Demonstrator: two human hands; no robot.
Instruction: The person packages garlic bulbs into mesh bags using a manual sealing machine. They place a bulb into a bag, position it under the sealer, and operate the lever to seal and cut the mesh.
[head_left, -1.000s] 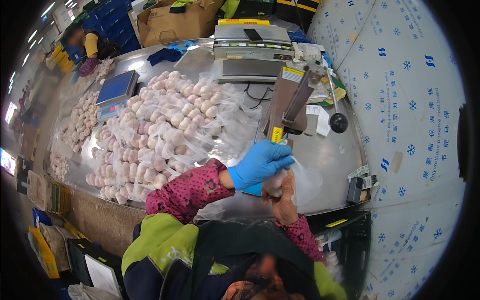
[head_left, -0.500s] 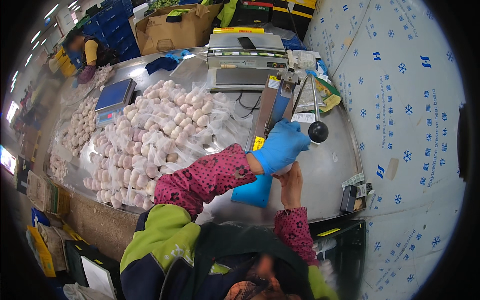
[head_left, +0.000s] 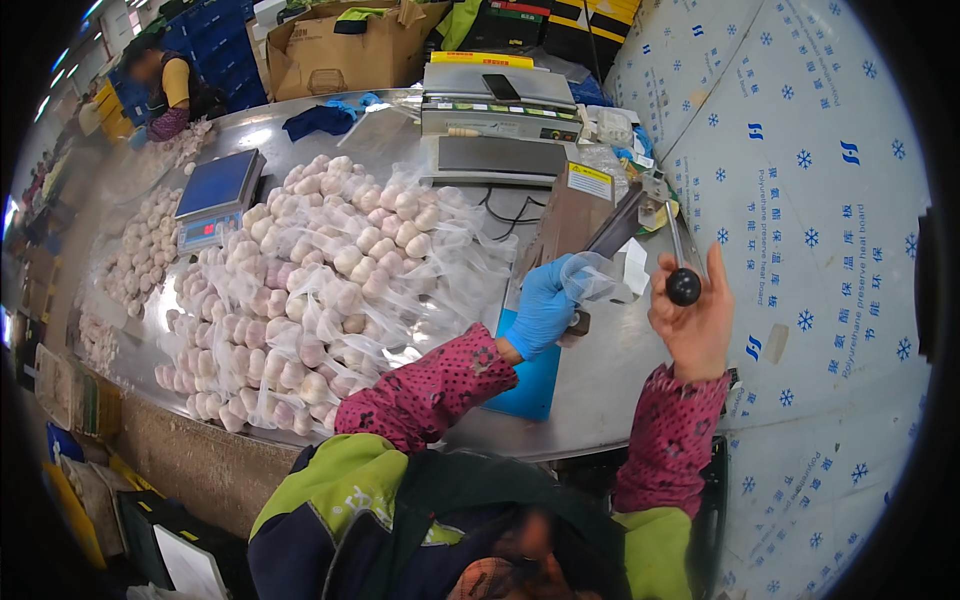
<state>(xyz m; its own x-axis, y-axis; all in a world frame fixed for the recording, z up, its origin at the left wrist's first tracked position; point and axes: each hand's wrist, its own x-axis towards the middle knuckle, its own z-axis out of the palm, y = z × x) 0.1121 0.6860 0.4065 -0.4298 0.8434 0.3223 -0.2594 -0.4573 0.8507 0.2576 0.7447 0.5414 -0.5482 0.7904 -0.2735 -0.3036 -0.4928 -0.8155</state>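
Note:
My left hand [head_left: 543,308], in a blue glove, is closed on a white mesh net bag [head_left: 597,277] at the front of a bench-top press [head_left: 572,215] with a brown body and blue base plate. The net stretches to the right over the press end. My bare right hand [head_left: 695,325] is raised with its fingers spread behind the black ball knob [head_left: 683,287] of the press lever. The knob lies in front of the palm, and the fingers are not wrapped round it. Left of the press, garlic bulbs in white nets [head_left: 300,290] lie heaped on the metal table [head_left: 270,128].
A blue-topped scale [head_left: 217,185] stands left of the heap, with loose garlic [head_left: 150,250] beyond. A heat sealer [head_left: 500,120] carrying a phone [head_left: 501,87] stands behind the press. A panelled wall [head_left: 800,250] bounds the right side. Another person [head_left: 175,90] works far left.
My right hand has moved from beneath the left up and right to the lever knob. My left hand has shifted slightly left and down, and the net now shows. The lever knob sits farther right and lower.

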